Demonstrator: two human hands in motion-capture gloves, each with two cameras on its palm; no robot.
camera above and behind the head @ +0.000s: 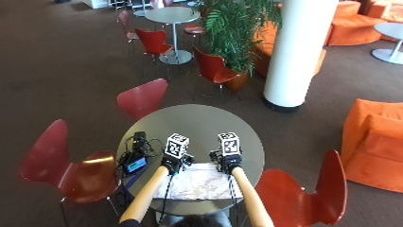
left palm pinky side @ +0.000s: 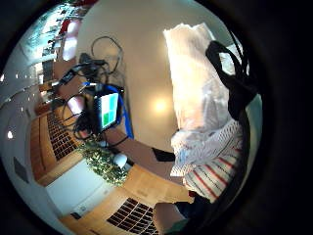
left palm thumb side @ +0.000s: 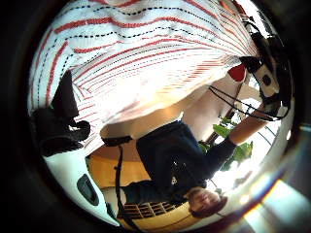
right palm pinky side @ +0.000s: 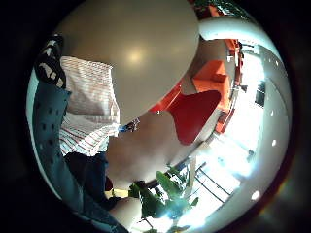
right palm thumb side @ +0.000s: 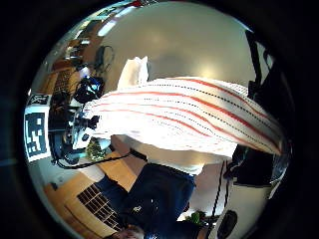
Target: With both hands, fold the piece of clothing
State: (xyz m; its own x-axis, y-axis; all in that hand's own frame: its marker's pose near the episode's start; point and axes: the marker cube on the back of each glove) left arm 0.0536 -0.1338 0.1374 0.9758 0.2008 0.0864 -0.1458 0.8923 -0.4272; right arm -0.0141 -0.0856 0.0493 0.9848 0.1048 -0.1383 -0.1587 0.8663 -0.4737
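Garment point(camera above and behind the head: 198, 185): white top with red stripes, lying on the near part of the round surface point(camera above and behind the head: 189, 118), between the two forearms.
Handling: judged light, soft and limp; it will sag and crease. Best taken at the far corners or hem edge.
Left hand point(camera above and behind the head: 171, 163): at the garment's far left edge, fingers curled on the cloth.
Right hand point(camera above and behind the head: 228, 164): at the far right edge; finger state cannot be told.
Nearby: small device with cables point(camera above and behind the head: 135, 158) at the left, near the cloth; could snag.
Beyond: red chairs point(camera above and behind the head: 144, 98).
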